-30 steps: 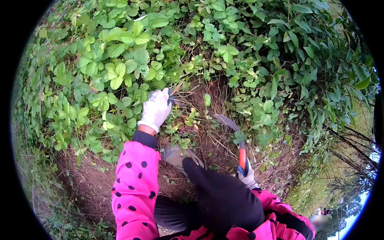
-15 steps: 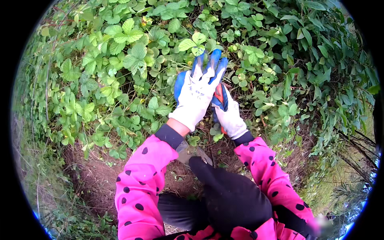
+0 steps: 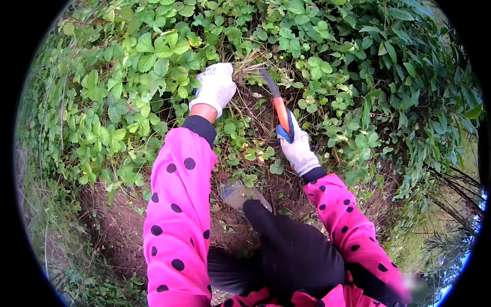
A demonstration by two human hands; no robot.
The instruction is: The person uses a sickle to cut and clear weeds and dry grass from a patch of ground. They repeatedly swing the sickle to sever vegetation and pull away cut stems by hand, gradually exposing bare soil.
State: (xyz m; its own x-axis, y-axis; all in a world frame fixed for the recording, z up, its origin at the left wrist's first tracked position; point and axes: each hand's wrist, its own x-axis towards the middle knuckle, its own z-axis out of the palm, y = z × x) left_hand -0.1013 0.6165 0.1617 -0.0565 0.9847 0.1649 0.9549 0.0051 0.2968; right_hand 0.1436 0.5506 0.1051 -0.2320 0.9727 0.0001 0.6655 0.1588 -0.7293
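Sickle (image 3: 276,101) at the stems (image 3: 249,67)

Its blade (image 3: 269,83) lies by them. Left of the sickle, the left hand (image 3: 217,86), spread open half a second ago, grips the stems, so they are within blade reach. Below the sickle's tip, the right hand (image 3: 298,150) clasps its handle (image 3: 283,115).

The left hand (image 3: 216,87) shows a white glove (image 3: 217,94) with dark marks; the right hand (image 3: 298,148), white and blue. In the latter, an orange handle (image 3: 281,113) meets a dark grey blade (image 3: 270,82). Straw-coloured stems (image 3: 249,69) by the left hand, green leaves (image 3: 158,48) beyond. Behind both hands, dark cuffs (image 3: 200,130) and hot-pink sleeves (image 3: 179,220) with black polka dots.
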